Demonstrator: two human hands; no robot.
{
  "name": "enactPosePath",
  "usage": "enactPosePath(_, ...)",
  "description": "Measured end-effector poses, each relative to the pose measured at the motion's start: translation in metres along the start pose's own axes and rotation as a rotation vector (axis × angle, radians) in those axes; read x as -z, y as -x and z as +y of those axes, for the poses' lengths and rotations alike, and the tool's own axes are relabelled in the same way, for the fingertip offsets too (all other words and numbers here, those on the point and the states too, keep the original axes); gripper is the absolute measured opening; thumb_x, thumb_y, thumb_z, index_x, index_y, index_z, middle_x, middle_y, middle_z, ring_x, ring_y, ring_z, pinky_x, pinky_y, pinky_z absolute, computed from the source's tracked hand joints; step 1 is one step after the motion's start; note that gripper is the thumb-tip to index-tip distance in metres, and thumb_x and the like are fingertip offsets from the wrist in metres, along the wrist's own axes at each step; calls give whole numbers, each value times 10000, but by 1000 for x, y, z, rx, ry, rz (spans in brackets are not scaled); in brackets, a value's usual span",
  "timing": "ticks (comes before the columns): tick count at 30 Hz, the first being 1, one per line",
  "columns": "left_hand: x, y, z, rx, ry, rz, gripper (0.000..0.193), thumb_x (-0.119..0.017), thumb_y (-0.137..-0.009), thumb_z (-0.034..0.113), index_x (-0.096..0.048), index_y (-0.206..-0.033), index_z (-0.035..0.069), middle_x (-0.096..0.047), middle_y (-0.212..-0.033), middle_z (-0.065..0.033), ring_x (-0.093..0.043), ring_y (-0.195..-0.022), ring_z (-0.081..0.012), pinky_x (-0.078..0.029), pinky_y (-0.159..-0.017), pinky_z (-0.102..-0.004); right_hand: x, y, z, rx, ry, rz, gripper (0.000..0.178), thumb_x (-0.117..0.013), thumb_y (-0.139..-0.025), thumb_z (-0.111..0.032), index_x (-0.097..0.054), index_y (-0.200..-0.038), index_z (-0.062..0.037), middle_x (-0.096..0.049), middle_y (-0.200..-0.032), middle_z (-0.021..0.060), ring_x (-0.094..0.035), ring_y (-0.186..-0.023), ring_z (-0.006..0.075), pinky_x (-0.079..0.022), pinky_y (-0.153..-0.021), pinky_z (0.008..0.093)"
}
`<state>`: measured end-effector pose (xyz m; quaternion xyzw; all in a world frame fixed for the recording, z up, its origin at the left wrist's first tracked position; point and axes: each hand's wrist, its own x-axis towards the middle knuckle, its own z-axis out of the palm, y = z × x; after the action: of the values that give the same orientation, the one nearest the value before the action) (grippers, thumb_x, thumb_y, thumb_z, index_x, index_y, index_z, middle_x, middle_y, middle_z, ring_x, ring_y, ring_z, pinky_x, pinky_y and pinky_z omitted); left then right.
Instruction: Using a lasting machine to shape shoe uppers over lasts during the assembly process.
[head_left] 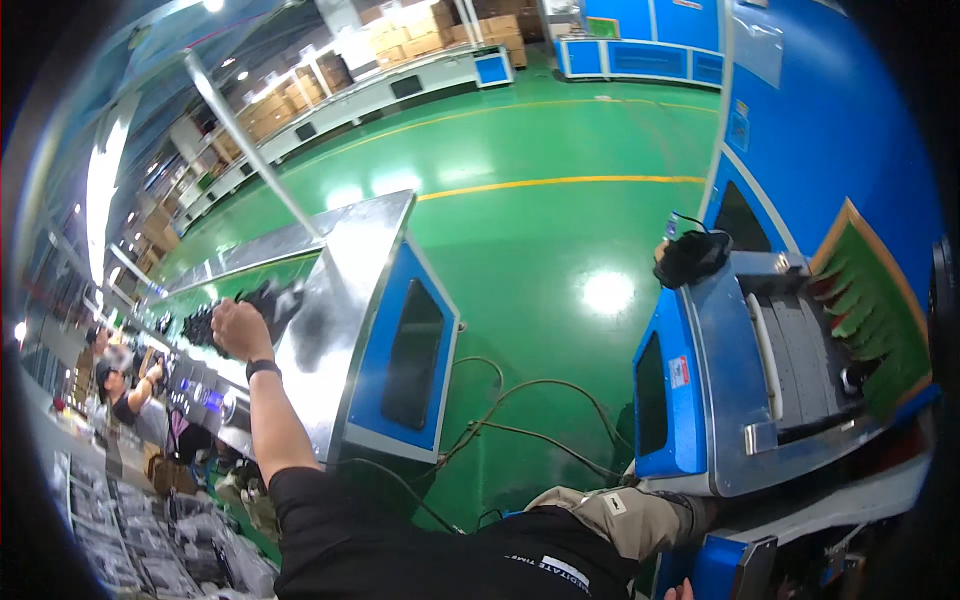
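My left hand [241,330], with a black band on its wrist, reaches out over the bare metal end of a long bench [330,290]. Its fingers are curled closed at a black, soft-looking piece [262,300], whose kind I cannot make out. More dark pieces [199,326] lie just left of the hand. Of my right hand [680,591] only some fingertips show at the lower edge, beside a blue machine part; whatever it holds is out of sight.
At right stands a blue machine [668,400] with a slatted conveyor [800,350] and a torn green curtain [868,300]. A black bundle [692,258] rests on its corner. Cables [540,382] cross the green floor. A metal post [250,145] rises from the bench; people [135,395] work at far left.
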<state>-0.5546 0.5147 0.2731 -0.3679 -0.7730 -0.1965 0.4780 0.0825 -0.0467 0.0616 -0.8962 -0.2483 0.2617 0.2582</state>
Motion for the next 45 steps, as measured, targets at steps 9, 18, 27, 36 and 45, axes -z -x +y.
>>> enactPosePath(9, 127, 172, 410, -1089, 1221, -217, 284, -657, -857, 25, -657, -1140, 52, -679, -1177, -177, -666, -1036, -385, -563, -884, -461, -7, 22, -4, -466, -214, 58, 446, -612, -979, -224, -623, -1374, -17, -642, -1316, 232, -642, -1152, 366, -522, -985, 432)
enactPosePath(18, 587, 490, 727, -1663, 2019, -1000, 438, -686, -856, 252, -647, -1216, 5, -698, -1138, -230, -654, -1074, -426, -528, -926, -485, -24, 100, 52, -597, -164, 152, 438, -522, -1070, -283, -570, -1417, -20, -634, -1314, 243, -645, -1124, 357, -522, -961, 486)
enactPosePath(27, 709, 604, 782, -1119, 1744, -1178, 1001, -893, -698, 406, -379, -1444, -21, -664, -1249, -273, -633, -1189, -414, -505, -1022, -475, -19, 71, 29, -900, -399, 165, 449, -545, -1059, -311, -580, -1420, -47, -661, -1292, 218, -685, -1057, 314, -542, -894, 452)
enactPosePath(36, 577, 448, 642, -1032, 2016, -2563, 694, -772, -784, 9, -468, -1404, -61, -668, -1200, -123, -663, -1056, -221, -551, -920, -346, -25, 29, 36, -504, -256, 316, 430, -595, -1048, -294, -592, -1426, -90, -715, -1241, 104, -699, -1006, 211, -539, -845, 321)
enactPosePath(45, 516, 412, 357, -900, 1531, -3272, 691, -818, -799, 194, -512, -1377, -29, -666, -1218, -106, -660, -1078, -207, -550, -929, -350, 85, -56, -129, 609, -1030, 609, 1328, -906, -773, -349, 58, -1621, -12, -298, -1602, 187, -360, -1456, 318, -269, -1214, 468)
